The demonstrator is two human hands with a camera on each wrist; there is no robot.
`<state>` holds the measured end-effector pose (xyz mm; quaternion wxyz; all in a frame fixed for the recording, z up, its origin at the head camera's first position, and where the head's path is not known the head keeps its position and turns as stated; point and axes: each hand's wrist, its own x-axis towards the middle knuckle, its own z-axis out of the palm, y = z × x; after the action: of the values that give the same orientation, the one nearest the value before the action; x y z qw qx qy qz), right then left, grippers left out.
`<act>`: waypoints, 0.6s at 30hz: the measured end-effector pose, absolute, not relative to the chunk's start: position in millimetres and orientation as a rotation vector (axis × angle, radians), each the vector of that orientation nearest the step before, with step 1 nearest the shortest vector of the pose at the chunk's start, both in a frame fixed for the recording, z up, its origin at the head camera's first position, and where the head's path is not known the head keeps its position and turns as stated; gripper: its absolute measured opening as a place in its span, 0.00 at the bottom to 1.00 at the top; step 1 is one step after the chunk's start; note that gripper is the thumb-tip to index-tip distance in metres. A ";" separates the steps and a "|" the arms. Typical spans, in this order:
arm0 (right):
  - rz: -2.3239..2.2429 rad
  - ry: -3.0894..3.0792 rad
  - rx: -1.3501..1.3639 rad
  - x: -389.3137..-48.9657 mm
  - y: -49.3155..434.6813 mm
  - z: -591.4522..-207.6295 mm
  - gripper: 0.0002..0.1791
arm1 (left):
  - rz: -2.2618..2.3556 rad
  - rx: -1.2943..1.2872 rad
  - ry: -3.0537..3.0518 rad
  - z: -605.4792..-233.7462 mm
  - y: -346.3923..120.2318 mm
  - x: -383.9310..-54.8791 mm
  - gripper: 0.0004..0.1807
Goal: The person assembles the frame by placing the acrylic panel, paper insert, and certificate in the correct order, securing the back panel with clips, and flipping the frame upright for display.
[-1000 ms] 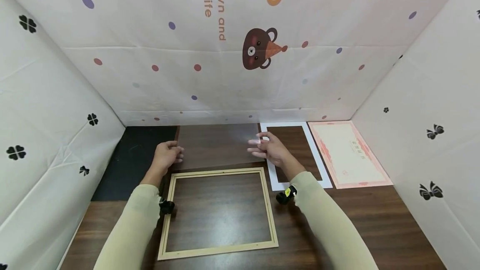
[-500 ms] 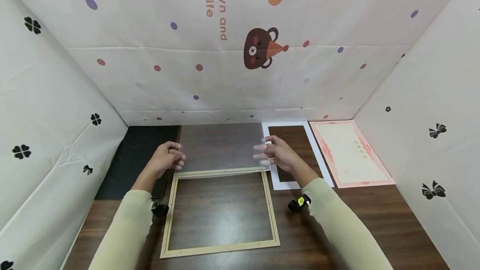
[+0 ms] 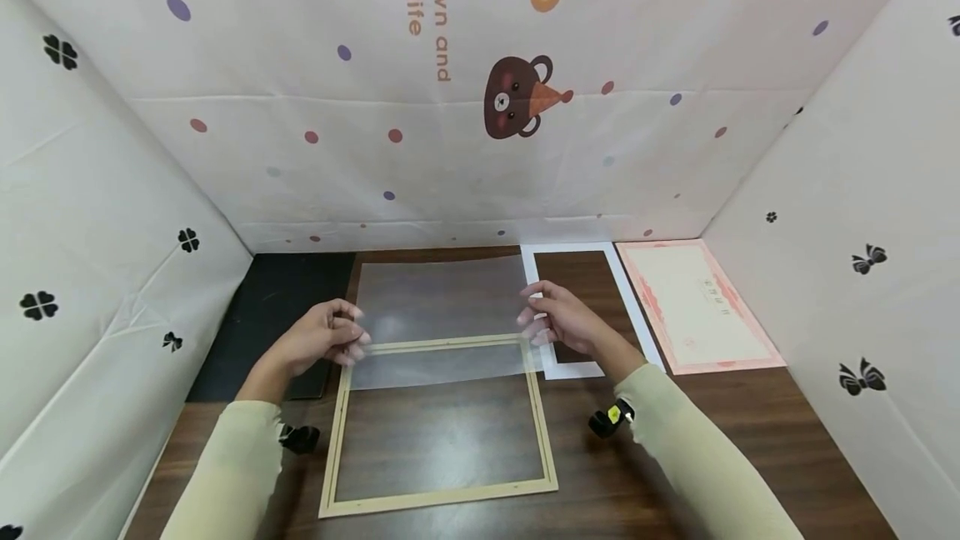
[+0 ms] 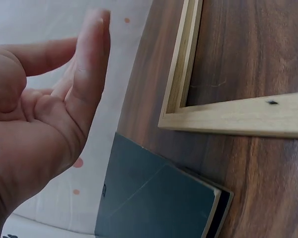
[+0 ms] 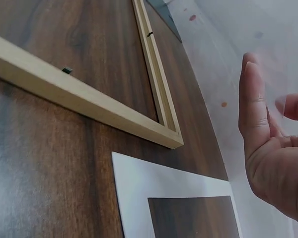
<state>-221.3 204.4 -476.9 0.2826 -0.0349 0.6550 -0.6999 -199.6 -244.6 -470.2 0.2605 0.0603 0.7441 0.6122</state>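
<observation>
A clear plastic sheet [image 3: 442, 298] spans the gap between my two hands, raised off the table and overlapping the far part of a light wooden picture frame [image 3: 438, 501] from above. My left hand [image 3: 318, 338] pinches the sheet's left edge between thumb and fingers; my right hand [image 3: 566, 323] does the same at the right edge. Both wrist views show the frame lying on the table below the hands, with grooved inner edges and small dark tabs. In the right wrist view the sheet is faint against the pale backdrop near the fingers [image 5: 253, 99].
A dark backing board [image 3: 277, 298] lies at the back left. Back right are a white mat [image 3: 633, 307] with a cut-out window and a pink-bordered certificate [image 3: 690, 307]. Pale printed cloth walls [image 3: 450, 182] enclose the brown wood-grain table [image 3: 712, 440] on three sides.
The plastic sheet has come up from the back of the table and moved toward me, its near edge now over the wooden frame. Both hands have moved nearer with it.
</observation>
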 end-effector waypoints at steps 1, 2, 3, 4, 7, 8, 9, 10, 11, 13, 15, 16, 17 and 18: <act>-1.868 1.758 -0.100 -220.6 204.8 -477.4 0.18 | 1.652 0.168 2.005 -470.1 -245.6 -198.9 0.24; -1.863 1.757 -0.103 -219.7 205.1 -477.9 0.16 | 1.647 0.170 1.996 -470.1 -246.7 -198.3 0.24; -1.859 1.754 -0.106 -218.7 205.3 -478.6 0.15 | 1.645 0.172 1.986 -470.5 -247.8 -197.9 0.24; -1.852 1.756 -0.115 -217.6 206.1 -478.8 0.14 | 1.644 0.173 1.979 -470.9 -248.3 -197.6 0.23; -1.845 1.747 -0.139 -213.4 208.2 -478.8 0.16 | 1.661 0.175 1.963 -473.2 -248.5 -197.6 0.23; -1.848 1.739 -0.143 -211.8 208.7 -478.8 0.16 | 1.672 0.176 1.961 -474.1 -248.2 -197.7 0.23; -1.852 1.730 -0.155 -210.4 209.4 -478.7 0.17 | 1.684 0.175 1.959 -474.9 -247.7 -197.9 0.24; -1.855 1.720 -0.164 -208.9 210.0 -478.5 0.17 | 1.696 0.174 1.959 -475.7 -247.1 -198.1 0.25; -1.860 1.707 -0.173 -207.6 210.3 -478.5 0.16 | 1.709 0.169 1.958 -476.5 -246.5 -198.3 0.26; -1.861 1.683 -0.197 -205.7 211.1 -479.0 0.13 | 1.728 0.152 1.965 -477.6 -245.5 -198.0 0.27; -1.848 1.674 -0.212 -204.3 211.2 -479.5 0.11 | 1.735 0.132 1.966 -478.8 -245.3 -197.1 0.27; -1.837 1.680 -0.213 -204.0 211.3 -480.0 0.09 | 1.731 0.127 1.963 -479.6 -245.6 -196.5 0.27; -1.823 1.692 -0.215 -203.7 211.3 -480.3 0.09 | 1.727 0.122 1.957 -480.3 -246.1 -195.7 0.26; -1.811 1.704 -0.219 -203.4 211.7 -480.5 0.09 | 1.724 0.129 1.950 -481.4 -247.0 -194.9 0.25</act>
<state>-203.4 211.7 -480.5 0.3174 -0.0832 0.6473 -0.6880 -194.9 -247.0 -481.4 0.2649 0.0476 0.7216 0.6379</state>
